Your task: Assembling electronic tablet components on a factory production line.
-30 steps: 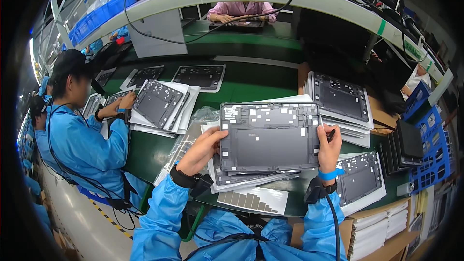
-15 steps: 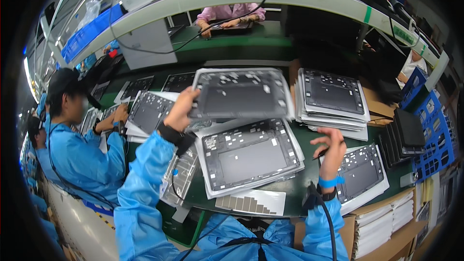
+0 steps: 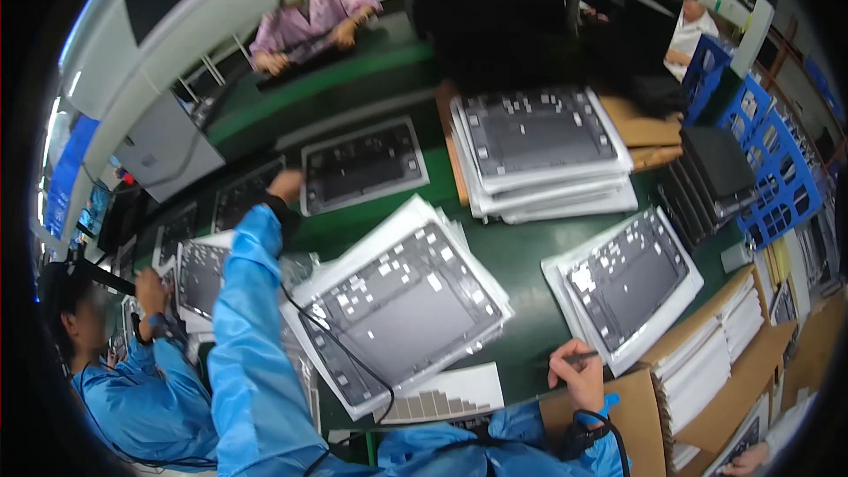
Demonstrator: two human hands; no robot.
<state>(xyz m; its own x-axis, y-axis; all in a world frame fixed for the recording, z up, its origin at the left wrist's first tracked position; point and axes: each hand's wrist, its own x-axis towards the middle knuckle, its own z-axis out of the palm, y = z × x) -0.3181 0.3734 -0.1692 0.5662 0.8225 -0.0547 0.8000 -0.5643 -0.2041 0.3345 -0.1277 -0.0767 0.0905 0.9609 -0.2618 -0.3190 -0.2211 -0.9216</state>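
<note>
My left hand (image 3: 287,184) is stretched out to the far left, beside the left edge of a dark tablet-like panel (image 3: 362,164) lying on the green table. Motion blur smears its fingers, and I cannot tell whether it touches the panel. My right hand (image 3: 579,373) is low at the table's front edge, its fingers closed round a thin dark pen-like tool (image 3: 580,357). Just beyond it a grey panel with small white pads (image 3: 632,291) lies tilted on white sheets. Before me sits a stack topped by a similar panel (image 3: 402,305).
A taller stack of panels and white sheets (image 3: 543,137) stands at the back. Right of it are black trays (image 3: 711,177) and a blue rack (image 3: 777,159). A cardboard box of white sheets (image 3: 707,371) stands front right. A co-worker in blue (image 3: 132,397) works at left.
My left hand has let go of the panel it held and moved to the far left. My right hand has come down toward the front edge. The view has turned.
</note>
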